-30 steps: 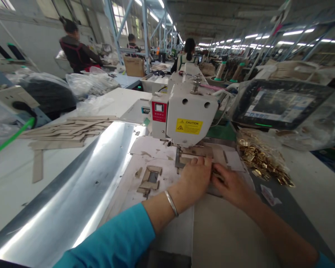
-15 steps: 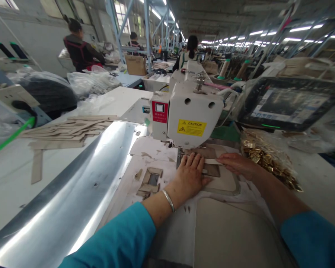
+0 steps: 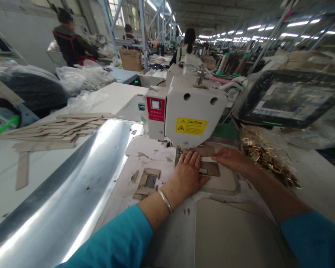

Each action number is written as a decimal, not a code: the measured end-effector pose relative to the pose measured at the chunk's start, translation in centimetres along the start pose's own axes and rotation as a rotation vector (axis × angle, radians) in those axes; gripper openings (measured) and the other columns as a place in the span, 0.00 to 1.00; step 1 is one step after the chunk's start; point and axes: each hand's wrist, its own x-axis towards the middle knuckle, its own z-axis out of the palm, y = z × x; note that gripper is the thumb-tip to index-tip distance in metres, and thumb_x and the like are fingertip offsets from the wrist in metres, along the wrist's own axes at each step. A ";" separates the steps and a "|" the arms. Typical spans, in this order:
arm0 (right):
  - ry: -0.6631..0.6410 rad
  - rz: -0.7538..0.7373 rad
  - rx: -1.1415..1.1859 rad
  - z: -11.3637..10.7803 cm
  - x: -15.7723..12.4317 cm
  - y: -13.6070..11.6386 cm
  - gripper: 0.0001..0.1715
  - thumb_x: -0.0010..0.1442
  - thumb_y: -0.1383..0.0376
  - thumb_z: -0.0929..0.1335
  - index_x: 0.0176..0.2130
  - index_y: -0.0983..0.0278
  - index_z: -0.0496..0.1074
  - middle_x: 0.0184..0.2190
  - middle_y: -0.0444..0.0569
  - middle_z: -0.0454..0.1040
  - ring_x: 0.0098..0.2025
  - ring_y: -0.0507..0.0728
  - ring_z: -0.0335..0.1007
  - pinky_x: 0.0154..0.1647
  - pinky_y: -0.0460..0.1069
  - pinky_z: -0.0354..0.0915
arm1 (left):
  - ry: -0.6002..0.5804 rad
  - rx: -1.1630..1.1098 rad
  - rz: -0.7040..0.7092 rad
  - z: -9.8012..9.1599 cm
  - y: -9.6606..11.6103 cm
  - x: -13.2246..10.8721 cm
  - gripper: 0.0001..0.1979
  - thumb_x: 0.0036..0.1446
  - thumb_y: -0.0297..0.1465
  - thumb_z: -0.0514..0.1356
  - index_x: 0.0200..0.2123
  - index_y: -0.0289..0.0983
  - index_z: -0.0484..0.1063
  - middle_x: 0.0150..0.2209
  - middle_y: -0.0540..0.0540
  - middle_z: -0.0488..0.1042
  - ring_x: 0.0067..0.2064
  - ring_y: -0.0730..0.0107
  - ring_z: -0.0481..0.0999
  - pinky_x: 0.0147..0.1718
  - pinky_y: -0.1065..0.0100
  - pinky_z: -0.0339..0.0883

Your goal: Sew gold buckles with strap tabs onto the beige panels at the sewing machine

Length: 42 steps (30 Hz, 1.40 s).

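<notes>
My left hand (image 3: pixel 186 175) lies flat, fingers stretched forward, on the work under the head of a white sewing machine (image 3: pixel 195 102). A bracelet sits on that wrist. My right hand (image 3: pixel 231 160) pinches the right end of a narrow pale strip (image 3: pixel 207 159), which runs left beneath or beside my left fingers; its far end is hidden. The strip lies across a beige panel (image 3: pixel 226 182) with darker rectangular patches around it. Left of my hand, a small square frame of tan pieces (image 3: pixel 139 191) rests on the white sheet (image 3: pixel 123 186).
Loose beige strips (image 3: pixel 56 130) are piled on the left table beside a shiny metal plate (image 3: pixel 80 186). On the right stand a plastic-wrapped screen (image 3: pixel 293 98) and a bag of gold metal pieces (image 3: pixel 264 160). Several people work farther back.
My view has shifted slightly, moving the surroundings left in the picture. My right hand has come a little closer to my left, still pinching the strip. My left hand stays flat on the work.
</notes>
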 end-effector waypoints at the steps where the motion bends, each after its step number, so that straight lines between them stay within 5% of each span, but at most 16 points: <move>1: 0.037 -0.017 -0.043 -0.1 0.1 0.0 0.12 0.54 0.58 0.70 0.32 0.64 0.67 0.14 0.38 0.64 0.18 0.49 0.58 0.19 0.44 0.50 | 0.004 -0.004 0.002 0.0 0.0 0.0 0.37 0.63 0.49 0.51 0.66 0.28 0.55 0.68 0.36 0.54 0.69 0.49 0.52 0.66 0.49 0.48; 6: -0.026 0.012 -0.235 -0.5 0.3 -0.5 0.16 0.55 0.57 0.71 0.26 0.64 0.67 0.15 0.43 0.69 0.16 0.49 0.60 0.18 0.44 0.51 | -0.001 -0.019 0.015 -0.2 -0.1 0.0 0.34 0.63 0.47 0.53 0.65 0.32 0.57 0.68 0.37 0.55 0.68 0.47 0.53 0.65 0.46 0.48; 12: -0.182 0.152 -0.096 -0.7 -0.1 -2.0 0.16 0.59 0.62 0.68 0.23 0.64 0.65 0.13 0.39 0.64 0.13 0.46 0.51 0.14 0.43 0.46 | 0.028 -0.022 0.008 0.1 0.1 0.0 0.32 0.64 0.47 0.52 0.64 0.34 0.59 0.67 0.40 0.57 0.68 0.47 0.53 0.65 0.45 0.48; 17: -0.033 -0.119 -0.218 -1.4 -0.7 -2.4 0.16 0.55 0.68 0.70 0.19 0.65 0.65 0.15 0.40 0.65 0.18 0.46 0.57 0.17 0.41 0.51 | 0.071 -0.020 0.015 0.7 0.1 0.0 0.32 0.64 0.47 0.52 0.64 0.33 0.59 0.67 0.39 0.58 0.67 0.45 0.54 0.64 0.44 0.49; 19: -0.018 -0.167 -0.107 -1.6 -1.1 -2.6 0.17 0.54 0.70 0.72 0.18 0.65 0.64 0.16 0.41 0.67 0.20 0.48 0.63 0.20 0.41 0.58 | 0.076 -0.022 0.020 0.7 0.0 0.0 0.32 0.64 0.47 0.52 0.64 0.33 0.60 0.66 0.38 0.58 0.67 0.45 0.55 0.64 0.44 0.49; 26: -0.145 0.177 0.725 -0.8 -1.6 -1.4 0.13 0.55 0.74 0.73 0.24 0.66 0.68 0.21 0.46 0.74 0.23 0.49 0.72 0.31 0.44 0.74 | 0.069 -0.012 0.018 0.5 0.0 0.0 0.32 0.63 0.46 0.54 0.64 0.33 0.59 0.67 0.38 0.58 0.67 0.46 0.55 0.64 0.46 0.50; 42: -0.017 0.250 0.711 -0.2 -1.7 -1.9 0.17 0.56 0.80 0.70 0.21 0.67 0.65 0.18 0.46 0.72 0.20 0.48 0.69 0.25 0.43 0.71 | 0.064 -0.006 0.012 0.5 0.1 0.0 0.31 0.64 0.45 0.53 0.64 0.33 0.59 0.67 0.39 0.57 0.67 0.46 0.54 0.64 0.46 0.49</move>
